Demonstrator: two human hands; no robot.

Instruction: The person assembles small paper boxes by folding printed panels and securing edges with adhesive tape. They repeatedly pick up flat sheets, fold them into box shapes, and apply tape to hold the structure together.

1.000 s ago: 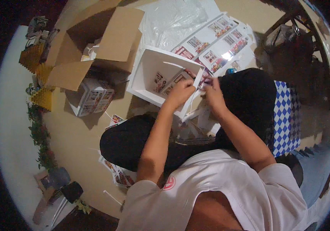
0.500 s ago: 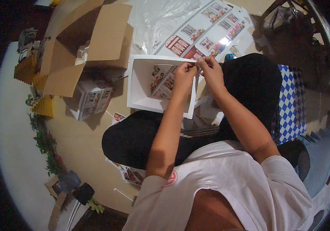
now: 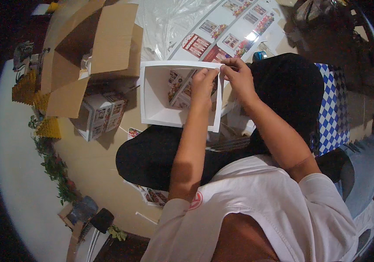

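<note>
A white open-topped paper box [image 3: 155, 94] stands in front of me above my lap. Printed pictures of windows and flowers show inside it; whether they are on its bottom or seen through it I cannot tell. My left hand [image 3: 204, 84] reaches over the opening, its fingers closed on the box's rim near the far right corner. From the outer side, my right hand [image 3: 240, 75] closes thumb and fingers on that same corner. The fingertips of both hands nearly meet there. Anything small between them is hidden.
At the far left stands an open cardboard carton [image 3: 115, 39], with a printed white box [image 3: 102, 113] beside it. Printed sheets [image 3: 222, 32] and clear plastic [image 3: 158, 26] lie beyond my hands. To the right is a blue-and-white checked box [image 3: 333, 109].
The white box and both hands have shifted slightly to the left in the picture, along with the surroundings. My right-hand fingers are bent a little differently at the corner.
</note>
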